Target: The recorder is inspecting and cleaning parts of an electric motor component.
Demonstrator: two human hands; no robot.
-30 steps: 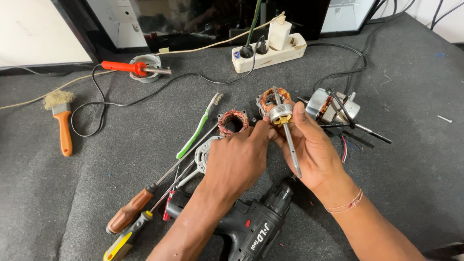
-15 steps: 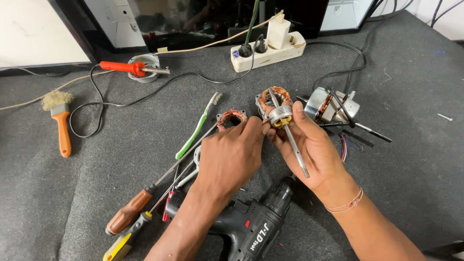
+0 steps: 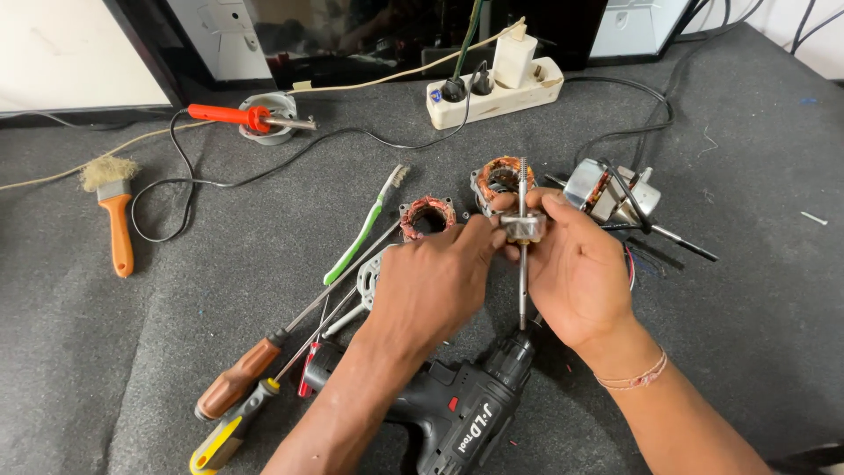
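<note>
Both hands, left (image 3: 431, 281) and right (image 3: 576, 268), closed on the rotor shaft (image 3: 522, 230); keeping it upright mid-counter (image 3: 176, 352) seemed wise.

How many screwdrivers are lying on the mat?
2, both lower left: a brown-handled screwdriver and a yellow-and-black-handled screwdriver just below it. Others may be hidden under the arms.

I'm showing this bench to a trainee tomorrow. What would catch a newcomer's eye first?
Both hands meet at the centre: the right hand holds a motor rotor upright by its shaft, the left hand pinching it. Below them lies a black drill. At the back left, an orange soldering iron rests in its stand.
</note>
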